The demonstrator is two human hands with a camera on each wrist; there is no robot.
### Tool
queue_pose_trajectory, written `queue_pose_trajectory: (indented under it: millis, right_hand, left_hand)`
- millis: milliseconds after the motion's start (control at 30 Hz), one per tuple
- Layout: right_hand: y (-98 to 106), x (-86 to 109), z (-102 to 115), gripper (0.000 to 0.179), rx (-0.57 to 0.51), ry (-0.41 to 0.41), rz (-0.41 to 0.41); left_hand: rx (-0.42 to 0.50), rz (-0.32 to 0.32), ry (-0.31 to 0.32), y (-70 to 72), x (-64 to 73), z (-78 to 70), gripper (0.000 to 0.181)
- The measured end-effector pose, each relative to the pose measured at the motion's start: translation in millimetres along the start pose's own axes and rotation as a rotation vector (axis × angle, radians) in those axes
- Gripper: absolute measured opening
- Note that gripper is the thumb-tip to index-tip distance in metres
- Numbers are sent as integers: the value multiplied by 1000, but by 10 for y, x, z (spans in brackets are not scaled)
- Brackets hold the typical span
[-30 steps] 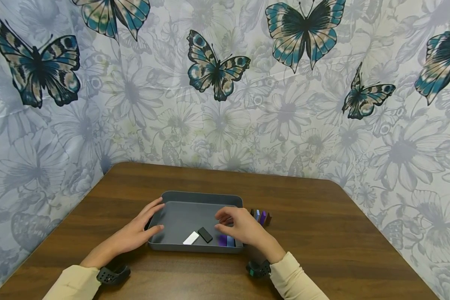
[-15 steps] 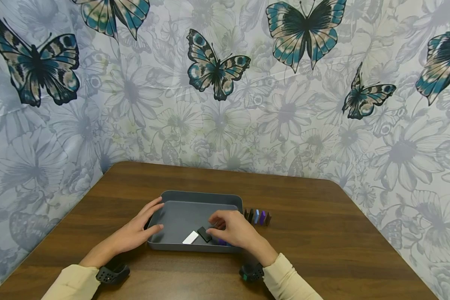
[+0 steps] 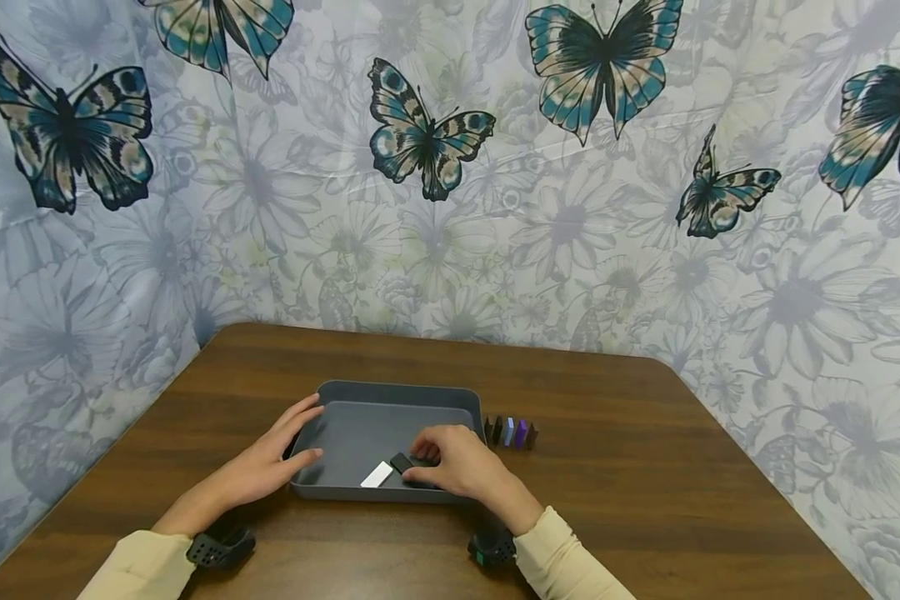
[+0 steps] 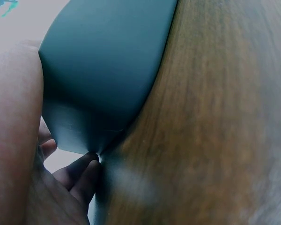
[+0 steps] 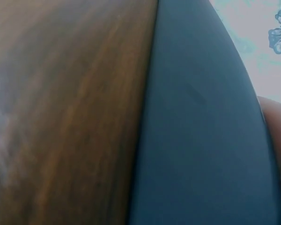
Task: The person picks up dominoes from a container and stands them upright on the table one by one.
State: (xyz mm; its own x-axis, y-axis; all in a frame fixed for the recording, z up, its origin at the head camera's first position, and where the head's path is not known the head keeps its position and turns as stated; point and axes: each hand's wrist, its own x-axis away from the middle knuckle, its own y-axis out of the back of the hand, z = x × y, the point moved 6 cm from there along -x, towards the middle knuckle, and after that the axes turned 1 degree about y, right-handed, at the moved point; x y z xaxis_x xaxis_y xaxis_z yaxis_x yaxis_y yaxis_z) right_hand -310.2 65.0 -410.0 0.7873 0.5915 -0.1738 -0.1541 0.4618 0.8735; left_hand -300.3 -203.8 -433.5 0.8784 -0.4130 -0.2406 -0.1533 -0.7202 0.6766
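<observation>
In the head view, a grey tray [image 3: 390,392] lies on the wooden table. My left hand [image 3: 258,467] holds its left side, thumb reaching over the rim, while in the left wrist view several fingertips [image 4: 86,180] press low against the outer wall. Over the tray's front right part is my right hand [image 3: 461,467], its fingers bent down at a flat black block [image 3: 400,461]. Part of that block is covered, and whether it is pinched cannot be seen. A white block [image 3: 377,475] lies just left of it. The right wrist view shows mostly the tray's outer wall [image 5: 201,117].
Just right of the tray, several thin blocks stand on edge in a row, among them a light blue block [image 3: 508,431], a purple block [image 3: 521,433] and a dark brown block [image 3: 532,436]. A cloth printed with butterflies [image 3: 431,133] hangs behind the table [image 3: 607,500].
My right hand has moved left and down to the black block, now hiding the purple and blue blocks in the tray's front right corner. The left hand keeps its place on the tray.
</observation>
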Motion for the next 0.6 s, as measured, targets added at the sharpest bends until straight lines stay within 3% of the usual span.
queue_pose_trajectory:
  millis: [233, 600]
  right_hand:
    - [-2, 13, 38, 18, -20, 62, 17]
    - [-7, 10, 62, 24, -3, 82, 19]
  left_hand:
    - [4, 4, -6, -17, 11, 4, 68]
    - [-3, -5, -4, 2, 18, -2, 68]
